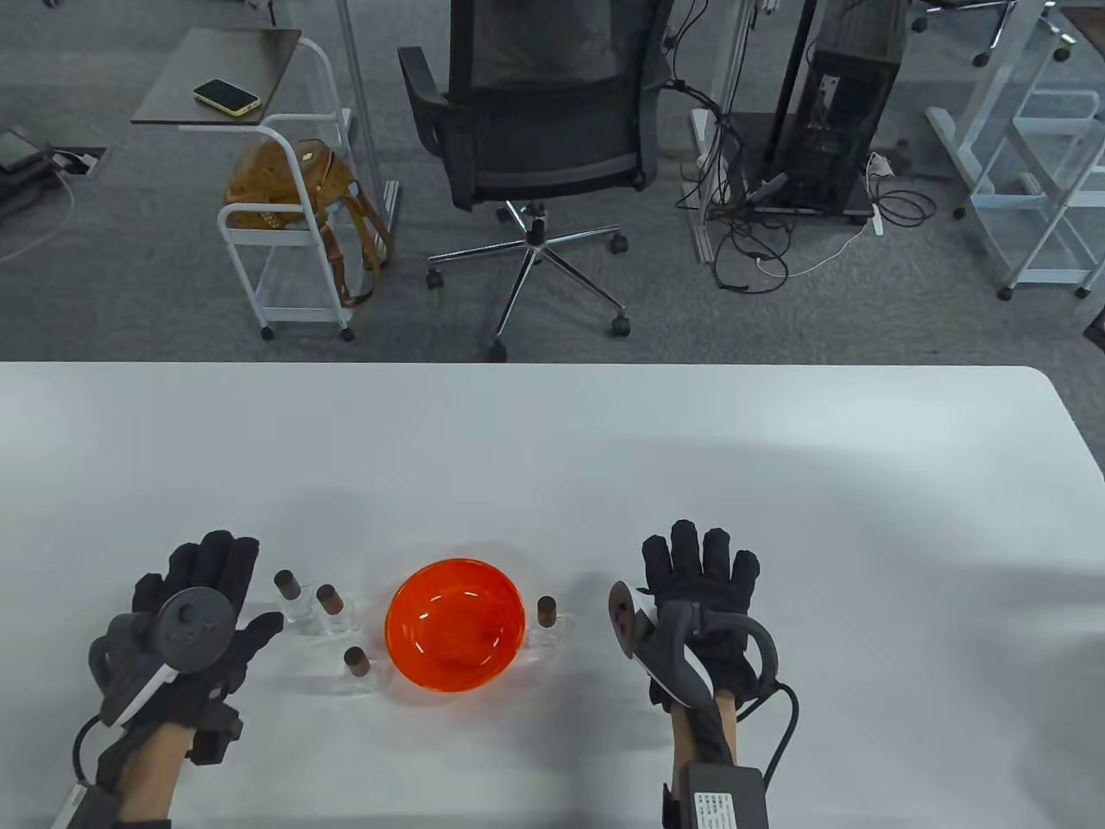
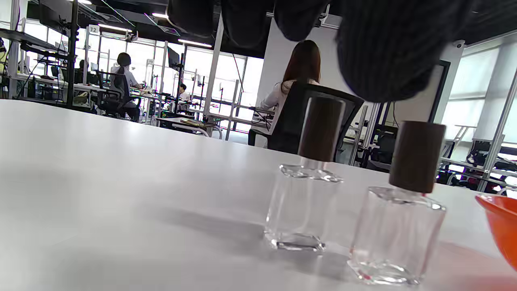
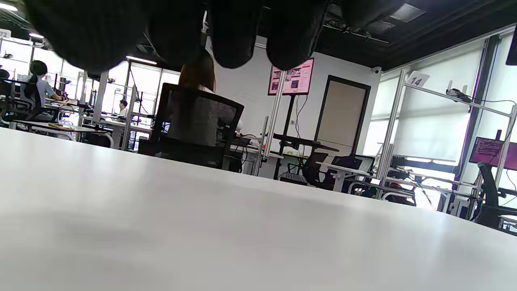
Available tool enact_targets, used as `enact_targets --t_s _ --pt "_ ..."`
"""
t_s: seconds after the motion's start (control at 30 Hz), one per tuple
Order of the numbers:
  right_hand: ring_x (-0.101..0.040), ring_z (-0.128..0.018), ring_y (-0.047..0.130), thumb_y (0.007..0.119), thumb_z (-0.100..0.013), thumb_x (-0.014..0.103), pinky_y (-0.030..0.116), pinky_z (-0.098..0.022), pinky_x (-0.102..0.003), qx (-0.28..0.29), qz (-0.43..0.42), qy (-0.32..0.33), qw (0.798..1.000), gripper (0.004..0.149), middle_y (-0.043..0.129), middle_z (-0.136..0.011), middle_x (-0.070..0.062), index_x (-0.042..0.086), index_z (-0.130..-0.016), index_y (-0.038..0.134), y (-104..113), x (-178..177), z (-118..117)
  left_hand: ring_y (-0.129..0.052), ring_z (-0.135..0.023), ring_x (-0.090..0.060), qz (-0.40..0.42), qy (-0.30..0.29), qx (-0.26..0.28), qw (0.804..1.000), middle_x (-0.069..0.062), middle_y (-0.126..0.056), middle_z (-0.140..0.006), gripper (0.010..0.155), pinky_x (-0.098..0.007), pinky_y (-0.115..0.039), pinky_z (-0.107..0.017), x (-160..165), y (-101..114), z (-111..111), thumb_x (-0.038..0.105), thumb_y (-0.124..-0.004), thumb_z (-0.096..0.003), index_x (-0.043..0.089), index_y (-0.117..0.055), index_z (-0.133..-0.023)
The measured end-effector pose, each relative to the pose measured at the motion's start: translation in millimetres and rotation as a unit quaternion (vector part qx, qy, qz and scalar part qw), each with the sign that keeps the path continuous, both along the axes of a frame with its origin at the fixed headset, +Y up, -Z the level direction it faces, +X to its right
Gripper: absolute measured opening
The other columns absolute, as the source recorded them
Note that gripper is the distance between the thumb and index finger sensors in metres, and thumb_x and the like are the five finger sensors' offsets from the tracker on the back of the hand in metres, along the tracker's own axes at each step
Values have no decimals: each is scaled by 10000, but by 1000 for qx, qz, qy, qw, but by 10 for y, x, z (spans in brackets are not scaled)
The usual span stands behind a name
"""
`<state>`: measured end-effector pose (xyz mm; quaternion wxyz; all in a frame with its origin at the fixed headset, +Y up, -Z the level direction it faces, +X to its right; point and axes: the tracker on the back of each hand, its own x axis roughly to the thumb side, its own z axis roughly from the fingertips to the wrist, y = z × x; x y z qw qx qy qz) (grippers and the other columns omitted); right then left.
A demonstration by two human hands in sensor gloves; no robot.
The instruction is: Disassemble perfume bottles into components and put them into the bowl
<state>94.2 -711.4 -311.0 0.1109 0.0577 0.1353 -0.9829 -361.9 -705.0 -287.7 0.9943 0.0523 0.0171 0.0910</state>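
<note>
Task status: not started. Four perfume bottles stand capped, three (image 1: 321,617) left of the orange bowl (image 1: 455,623), one (image 1: 547,623) right; nothing visible in bowl. Left hand (image 1: 186,626) and right hand (image 1: 701,596) lie flat w/ fingers spread, holding nothing. All disassembly remains.

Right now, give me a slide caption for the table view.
Two gloved hands, left and right, rest open beside an orange bowl and four capped perfume bottles.
</note>
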Motion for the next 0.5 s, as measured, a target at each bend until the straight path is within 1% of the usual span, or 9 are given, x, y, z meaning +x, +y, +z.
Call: enact_targets --t_s 0.33,0.37,0.43,0.5 --pt "-318 -1038 707 750 -346 546 517 -724 -658 1 -17 10 1000 654 641 -1094 35 361 -962 632 74 -65 -1 -538 -1148 -416 26 -3 -10 1000 -86 -542 -1233 851 -685 -373 -780 -1 -25 -44 543 -851 -385 300 -523 -1131" --pt "-319 -1036 708 750 -346 547 518 -724 -658 1 -21 10 1000 654 643 -1094 32 360 -962 633 80 -67 0 -547 -1144 -421 28 0 -16 999 -89 -545 -1232 852 -684 -382 -780 -9 -41 -61 542 -850 -387 294 -522 -1132" --pt "-321 -1034 713 750 -347 547 517 -723 -661 0 -33 12 999 654 651 -1092 29 358 -962 637 108 -77 -3 -581 -1131 -435 39 9 -44 998 -95 -553 -1229 860 -680 -424 -775 -52 -117 -120 541 -848 -391 281 -505 -1136" --pt "-316 -1032 719 749 -347 547 519 -722 -661 3 -40 14 999 653 653 -1090 28 357 -962 638 140 -86 4 -700 -1069 -473 70 13 -72 995 -125 -616 -1203 897 -656 -536 -749 -103 -212 -198 535 -854 -392 239 -462 -1142"
